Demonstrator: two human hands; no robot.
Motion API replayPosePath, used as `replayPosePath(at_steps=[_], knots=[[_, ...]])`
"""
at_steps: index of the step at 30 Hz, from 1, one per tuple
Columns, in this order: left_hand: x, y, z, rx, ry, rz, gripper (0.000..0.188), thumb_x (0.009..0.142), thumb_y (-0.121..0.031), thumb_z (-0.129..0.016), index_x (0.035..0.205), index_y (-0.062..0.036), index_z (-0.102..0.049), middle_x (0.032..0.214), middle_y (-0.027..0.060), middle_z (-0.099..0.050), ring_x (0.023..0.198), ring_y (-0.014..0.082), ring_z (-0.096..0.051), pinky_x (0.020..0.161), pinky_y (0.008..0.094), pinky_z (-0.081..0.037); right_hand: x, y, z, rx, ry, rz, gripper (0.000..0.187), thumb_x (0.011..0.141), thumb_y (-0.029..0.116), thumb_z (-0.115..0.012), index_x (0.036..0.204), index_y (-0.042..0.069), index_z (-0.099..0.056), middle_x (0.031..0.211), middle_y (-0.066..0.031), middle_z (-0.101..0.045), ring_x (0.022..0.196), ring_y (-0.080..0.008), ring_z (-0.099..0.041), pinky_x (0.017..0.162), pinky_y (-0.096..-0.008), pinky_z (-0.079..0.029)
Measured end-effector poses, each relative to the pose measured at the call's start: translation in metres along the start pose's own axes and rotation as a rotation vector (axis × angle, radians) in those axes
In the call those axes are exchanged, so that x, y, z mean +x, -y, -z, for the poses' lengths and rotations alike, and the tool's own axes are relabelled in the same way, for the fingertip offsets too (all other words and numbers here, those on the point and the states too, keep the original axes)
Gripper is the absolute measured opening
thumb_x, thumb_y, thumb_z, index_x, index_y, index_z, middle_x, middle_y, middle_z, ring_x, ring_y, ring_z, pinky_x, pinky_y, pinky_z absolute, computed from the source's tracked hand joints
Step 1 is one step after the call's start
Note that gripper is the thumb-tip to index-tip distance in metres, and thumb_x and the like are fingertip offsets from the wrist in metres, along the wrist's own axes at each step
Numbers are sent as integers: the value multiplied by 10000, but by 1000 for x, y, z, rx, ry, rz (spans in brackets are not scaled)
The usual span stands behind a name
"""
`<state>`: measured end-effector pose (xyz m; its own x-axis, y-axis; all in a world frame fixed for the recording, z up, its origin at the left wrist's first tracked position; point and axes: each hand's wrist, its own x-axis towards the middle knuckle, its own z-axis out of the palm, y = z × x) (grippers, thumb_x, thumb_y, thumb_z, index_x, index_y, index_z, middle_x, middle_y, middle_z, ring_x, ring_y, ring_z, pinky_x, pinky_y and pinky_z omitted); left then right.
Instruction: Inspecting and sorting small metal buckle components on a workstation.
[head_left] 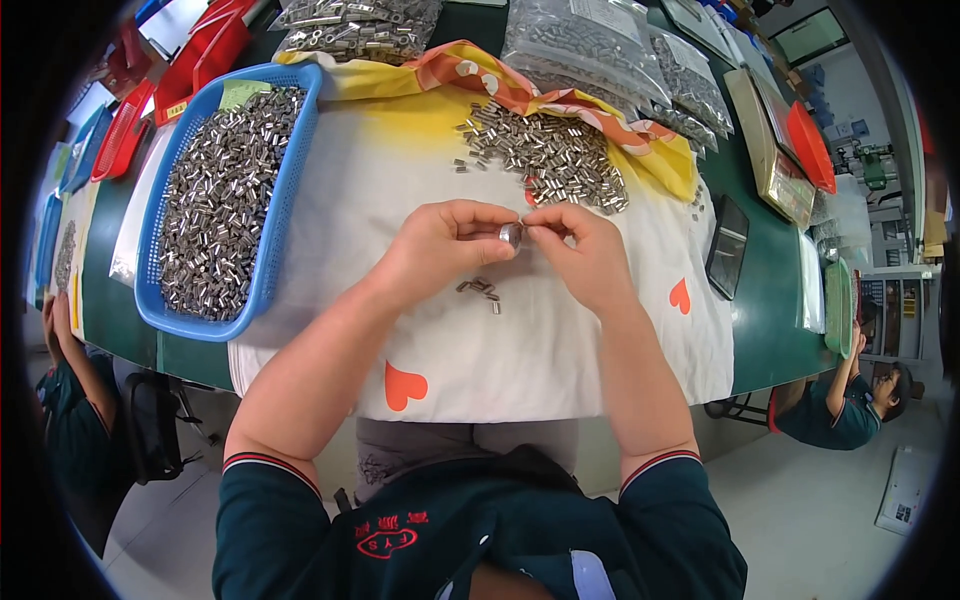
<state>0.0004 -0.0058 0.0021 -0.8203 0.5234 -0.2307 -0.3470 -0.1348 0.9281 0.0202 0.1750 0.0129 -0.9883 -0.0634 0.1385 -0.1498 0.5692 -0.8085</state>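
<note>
Both hands meet above the middle of the white cloth (330,270). My left hand (440,245) is closed in a pinch on a small shiny metal piece (511,235), whose exact kind I cannot make out. Thumb and forefinger of my right hand (585,255) are pressed together right beside that piece; anything between them is hidden. Just below the hands lie several small metal sleeves (482,290). Beyond them a pile of the same short metal sleeves (560,155) is spread on the cloth.
At the left stands a blue plastic basket (275,240) full of metal sleeves. Clear bags of metal parts (590,45) lie at the back, behind a yellow-orange cloth edge (450,68). A dark phone (728,247) rests at right. Other people (850,400) sit on both sides.
</note>
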Motion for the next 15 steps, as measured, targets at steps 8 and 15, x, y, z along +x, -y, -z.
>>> replayPosePath(at_steps=[8,15], knots=[[0,4,3,2,-5,-11,310,762,-17,-630,1061,32,-560,902,55,-622,809,80,-576,722,202,-467,-8,14,4,165,102,-6,80,727,44,-614,805,24,-611,765,-43,-606,687,-119,-557,605,-247,-441],[0,4,0,91,-29,-38,299,750,-17,-648,1035,36,-578,883,42,-622,780,67,-567,695,193,-468,-11,13,1,-141,-6,248,107,713,61,-626,805,15,-602,766,-67,-610,676,-150,-566,600,-261,-445]])
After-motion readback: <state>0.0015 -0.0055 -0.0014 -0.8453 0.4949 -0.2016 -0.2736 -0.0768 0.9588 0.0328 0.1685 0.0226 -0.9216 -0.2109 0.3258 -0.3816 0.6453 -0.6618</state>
